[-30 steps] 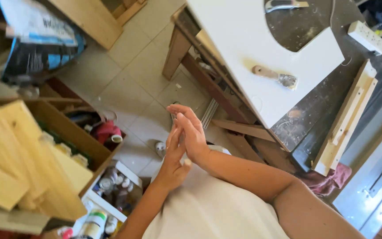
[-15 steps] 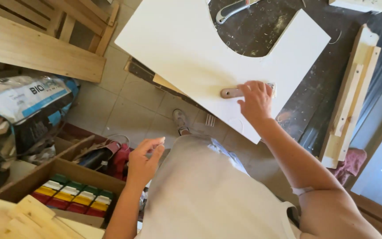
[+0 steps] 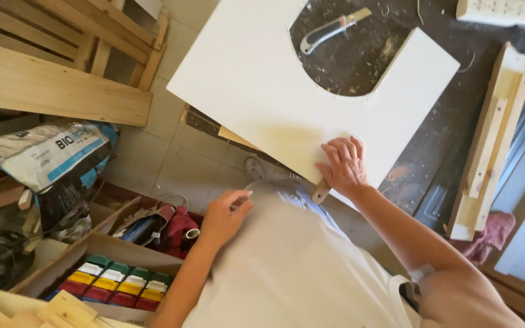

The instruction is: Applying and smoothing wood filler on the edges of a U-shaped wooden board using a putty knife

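Note:
My right hand (image 3: 343,165) lies over a wooden-handled tool at the near edge of a white board (image 3: 256,91). Only the tool's wooden handle (image 3: 320,191) shows, sticking out under my palm past the board's edge. The board has a large rounded cut-out and rests on a dark, dusty workbench (image 3: 408,182). My left hand (image 3: 226,212) is lower, against my light shirt, with fingers loosely curled and nothing in it.
A utility knife (image 3: 330,29) lies on the bench inside the cut-out. A white power strip (image 3: 496,11) is at the back. Wooden strips (image 3: 490,140) and a pink rag (image 3: 496,228) lie right. Left are a pallet (image 3: 62,91), a bag (image 3: 44,152) and a box of coloured tubs (image 3: 116,282).
My right hand reached the tool on the board and drew it to the near edge. My left hand came away from my right hand and settled by my shirt.

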